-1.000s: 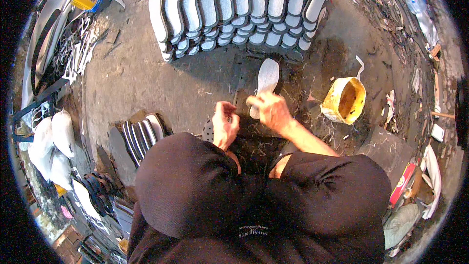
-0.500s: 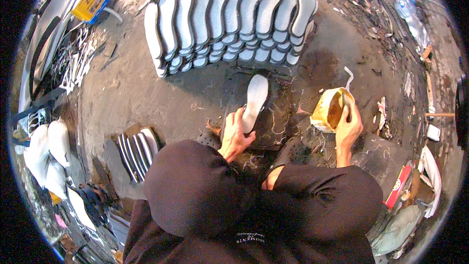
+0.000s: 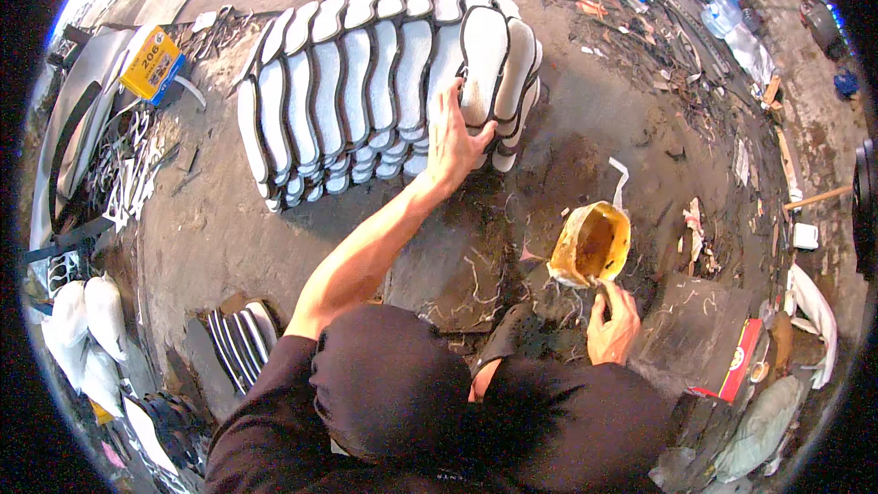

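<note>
My left hand (image 3: 446, 148) reaches far forward, thumb and fingers gripping the lower end of a white-topped, dark-edged shoe sole (image 3: 485, 59). That sole lies against the right end of a big stack of like soles (image 3: 352, 87), set in overlapping rows on the ground. Closer to me on the right is a cut-open yellowish container (image 3: 560, 252) with brown residue inside. At its near rim my right hand (image 3: 613, 322) is closed in a pinch. Whatever is between those fingers is too small to make out.
A small pile of soles (image 3: 240, 338) lies left of my knee. Yellow-and-blue boxes (image 3: 153, 64) stand at far left and far right. White sacks (image 3: 84, 320), a red box (image 3: 739, 359), a dark flat sheet (image 3: 686, 311) and scattered cut strips (image 3: 133, 183) lie around.
My left hand has carried the sole from beside my feet forward to the stack's right end. My right hand has come out of the container to its near rim. The view has shifted.
</note>
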Tool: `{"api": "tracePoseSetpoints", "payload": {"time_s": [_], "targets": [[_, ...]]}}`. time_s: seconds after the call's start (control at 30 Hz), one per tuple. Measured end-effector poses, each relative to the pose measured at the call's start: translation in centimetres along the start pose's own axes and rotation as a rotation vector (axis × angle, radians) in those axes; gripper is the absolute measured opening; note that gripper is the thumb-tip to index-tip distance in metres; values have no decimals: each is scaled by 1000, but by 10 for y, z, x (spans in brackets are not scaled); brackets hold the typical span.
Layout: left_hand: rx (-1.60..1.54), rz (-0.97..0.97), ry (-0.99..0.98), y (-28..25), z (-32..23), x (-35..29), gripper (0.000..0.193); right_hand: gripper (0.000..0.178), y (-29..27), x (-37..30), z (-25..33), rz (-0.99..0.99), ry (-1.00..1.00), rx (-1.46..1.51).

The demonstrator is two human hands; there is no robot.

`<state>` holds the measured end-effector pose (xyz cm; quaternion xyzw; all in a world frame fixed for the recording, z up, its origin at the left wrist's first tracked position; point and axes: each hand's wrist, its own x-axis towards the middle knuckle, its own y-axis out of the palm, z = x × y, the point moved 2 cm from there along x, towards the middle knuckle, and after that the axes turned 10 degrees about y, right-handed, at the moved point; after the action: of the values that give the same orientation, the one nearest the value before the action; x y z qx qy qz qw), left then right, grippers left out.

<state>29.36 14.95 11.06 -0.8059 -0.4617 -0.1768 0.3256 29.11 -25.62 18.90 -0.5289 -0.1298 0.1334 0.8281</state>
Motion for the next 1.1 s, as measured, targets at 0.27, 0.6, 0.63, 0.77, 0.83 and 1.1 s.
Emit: {"api": "tracePoseSetpoints", "payload": {"time_s": [0.27, 0.6, 0.63, 0.77, 0.83, 1.1], "targets": [[107, -19, 35, -44, 3, -66, 101, 29, 5, 10, -11, -31, -2, 17], [1381, -406, -434, -432, 49, -361, 63, 35, 47, 135, -60, -65, -20, 31], [1310, -443, -616, -455, 60, -393, 67, 32, 63, 148, -89, -68, 0, -95], [883, -687, -1104, -591, 78, -542, 72, 37, 134, 171, -80, 134, -69, -126], [651, -628, -1214, -547, 103, -544, 72, 52, 78, 172, -122, 314, 304, 312], [580, -700, -960, -537, 80, -495, 70, 64, 41, 51, -166, 430, 571, 561]]}}
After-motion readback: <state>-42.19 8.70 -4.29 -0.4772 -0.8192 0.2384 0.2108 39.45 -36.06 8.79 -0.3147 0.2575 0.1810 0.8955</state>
